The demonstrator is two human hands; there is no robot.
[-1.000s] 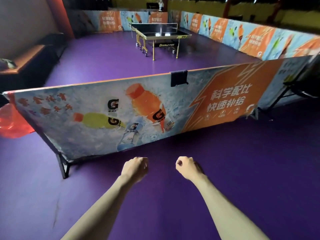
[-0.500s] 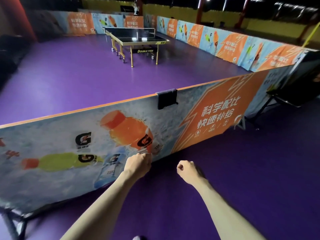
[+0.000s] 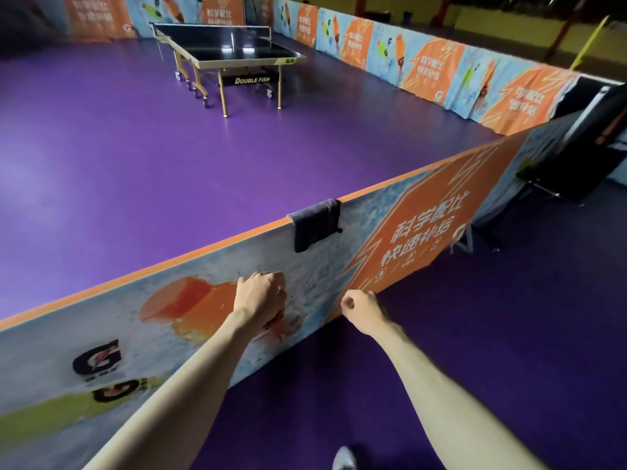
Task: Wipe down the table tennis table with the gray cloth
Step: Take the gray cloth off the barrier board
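Observation:
The gray cloth (image 3: 317, 223) hangs folded over the top edge of a printed barrier panel (image 3: 203, 293) just ahead of me. My left hand (image 3: 261, 296) is held out in front of the panel below the cloth, fingers curled into a fist with nothing in it. My right hand (image 3: 361, 308) is beside it, also a curled, empty fist. The table tennis table (image 3: 230, 45), dark-topped with gold legs, stands far off across the purple floor beyond the barrier.
More printed barriers (image 3: 424, 62) line the far and right sides of the court. A dark folded stand (image 3: 576, 154) sits at the right end of the near panel. A shoe tip (image 3: 343, 458) shows at the bottom.
I have come closer to the barrier; the cloth and panel now loom larger and lower in view. Both fists stay curled and have risen toward the panel.

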